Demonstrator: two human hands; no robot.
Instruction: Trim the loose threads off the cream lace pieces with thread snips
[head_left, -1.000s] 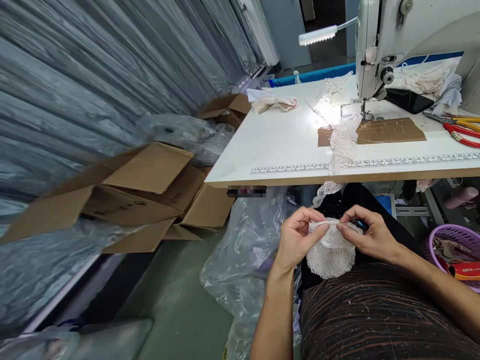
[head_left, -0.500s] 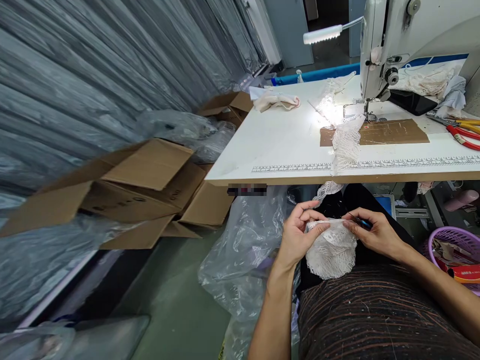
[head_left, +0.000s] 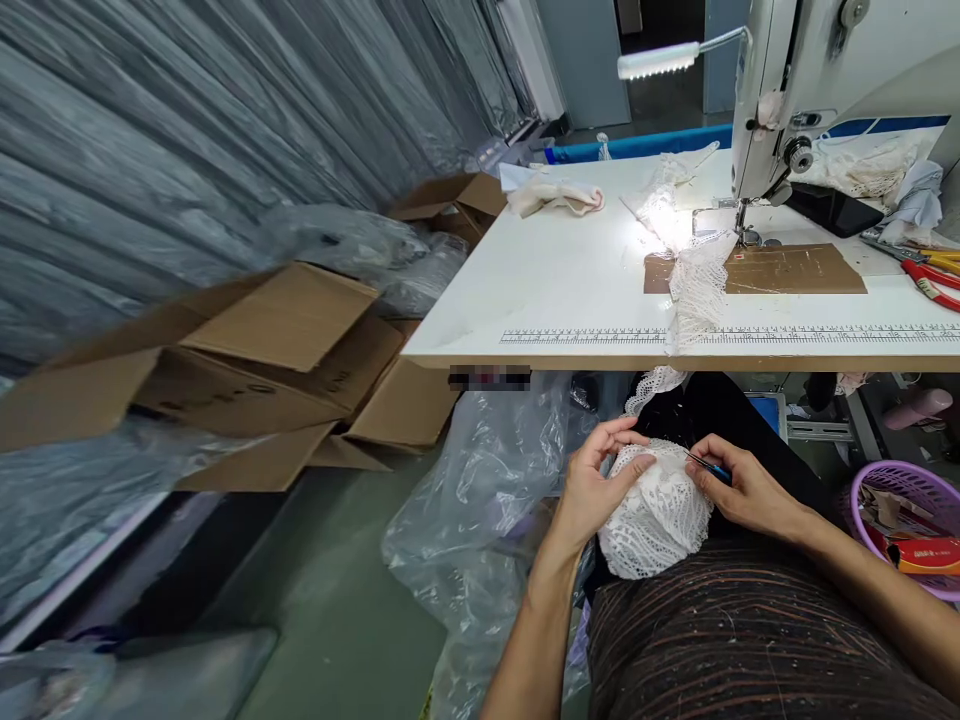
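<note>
In my lap lies a bundle of white lace (head_left: pixel 654 515). My left hand (head_left: pixel 596 480) curls round its left side, fingers closed on the fabric. My right hand (head_left: pixel 739 490) pinches the lace's right edge and also grips a small blue-handled tool (head_left: pixel 711 467) with a thin metal tip. A strip of the same lace (head_left: pixel 694 290) runs up over the table edge to the needle of the white sewing machine (head_left: pixel 795 110).
The white table (head_left: pixel 570 290) carries a printed ruler along its front, a brown cardboard sheet (head_left: pixel 795 268), red and yellow scissors (head_left: pixel 926 275) and a folded cloth (head_left: pixel 555 197). Open cardboard boxes (head_left: pixel 255 370) and clear plastic bags (head_left: pixel 487 500) sit at left; a purple basket (head_left: pixel 904 520) at right.
The lace bundle has been turned and gathered rounder between my hands, which sit slightly lower. The view has shifted a little to the left.
</note>
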